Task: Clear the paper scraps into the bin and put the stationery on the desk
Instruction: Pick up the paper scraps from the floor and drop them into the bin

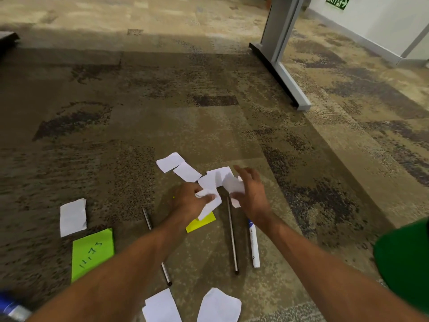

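Observation:
White paper scraps (178,167) lie scattered on the carpet. My left hand (188,199) grips a crumpled white scrap (210,202). My right hand (251,191) holds another white scrap (233,184) just beside it. Below my hands lie a yellow sticky note (202,223), two thin dark pens (232,238) (148,220) and a white marker (253,245). A green sticky note with writing (92,252) and a white scrap (73,217) lie to the left. Two more white scraps (219,305) (161,306) lie at the bottom edge.
A grey desk leg with a long foot (286,73) stands on the carpet at the upper right. A white wall panel (376,26) runs behind it. A blue and silver object (11,306) shows at the bottom left corner. A green sleeve (405,266) sits at right.

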### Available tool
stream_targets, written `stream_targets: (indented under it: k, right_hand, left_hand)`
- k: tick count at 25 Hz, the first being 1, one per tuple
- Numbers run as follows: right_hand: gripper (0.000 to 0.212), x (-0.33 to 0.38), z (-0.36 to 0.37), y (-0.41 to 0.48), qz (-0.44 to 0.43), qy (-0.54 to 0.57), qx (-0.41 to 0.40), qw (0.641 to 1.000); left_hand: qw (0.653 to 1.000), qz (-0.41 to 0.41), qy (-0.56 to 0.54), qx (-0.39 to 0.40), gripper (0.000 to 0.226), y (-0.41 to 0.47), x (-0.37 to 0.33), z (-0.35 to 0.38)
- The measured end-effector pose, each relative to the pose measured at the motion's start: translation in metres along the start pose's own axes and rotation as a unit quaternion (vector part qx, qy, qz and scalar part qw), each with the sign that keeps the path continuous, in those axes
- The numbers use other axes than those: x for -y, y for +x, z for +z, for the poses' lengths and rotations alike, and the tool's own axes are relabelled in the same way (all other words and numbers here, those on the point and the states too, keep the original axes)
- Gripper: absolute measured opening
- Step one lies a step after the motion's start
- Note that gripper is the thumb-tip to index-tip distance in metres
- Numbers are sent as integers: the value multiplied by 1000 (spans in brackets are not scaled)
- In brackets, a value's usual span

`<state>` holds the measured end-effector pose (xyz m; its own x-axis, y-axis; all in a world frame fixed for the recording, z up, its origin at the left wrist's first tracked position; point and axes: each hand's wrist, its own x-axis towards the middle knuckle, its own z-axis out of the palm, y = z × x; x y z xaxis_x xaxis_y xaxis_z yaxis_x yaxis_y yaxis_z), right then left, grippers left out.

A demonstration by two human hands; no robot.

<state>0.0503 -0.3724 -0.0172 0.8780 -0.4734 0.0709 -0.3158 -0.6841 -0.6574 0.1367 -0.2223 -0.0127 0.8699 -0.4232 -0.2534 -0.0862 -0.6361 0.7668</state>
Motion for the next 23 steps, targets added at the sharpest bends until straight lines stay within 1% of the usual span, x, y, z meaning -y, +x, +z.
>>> stream_targets:
  k: [2, 3, 6, 7, 8, 10, 12, 14, 17, 19, 21, 23]
  right_hand:
    - [75, -2, 0, 10, 49, 9, -5, 999]
    - [77, -4, 0, 14, 65, -18, 10, 998]
    - [80, -14, 2, 26, 95, -141, 116, 979]
    - [79, -17, 2, 29, 100, -171, 151, 969]
    - [78, -18, 3, 32, 104, -193, 180, 959]
    - [74, -20, 6, 36, 113, -206, 211, 949]
    - [71, -20, 8, 39, 116, -199, 202, 952]
    - [66, -19, 10, 39, 107, -188, 172, 961]
    - [55, -19, 13, 34, 49, -186, 124, 973]
    - [49, -19, 13, 31, 43, -163, 85, 982]
    - [47, -20, 13, 27, 40, -146, 58, 987]
    - [46, -20, 14, 23, 37, -115, 47, 992]
  left_hand:
    - [1000, 15, -14, -15, 44, 12, -2, -2]
    - [999, 26, -5, -22, 44, 17, -3, -1]
    - [997, 55, 43, -30, 26, 31, -2, 6]
    - [996, 68, 57, -25, 28, 35, -4, 11]
    - [994, 78, 69, -16, 35, 38, -6, 14]
    - [991, 89, 103, 7, 49, 44, -12, 20]
    - [982, 94, 161, 41, 56, 51, -17, 26]
    - [975, 91, 192, 62, 50, 53, -21, 31]
    - [972, 105, 207, 32, 38, 48, -25, 32]
    - [977, 115, 176, 24, 32, 45, -28, 31]
    - [990, 102, 97, 24, 27, 42, -31, 29]
    - [997, 65, 36, 7, 33, 39, -31, 27]
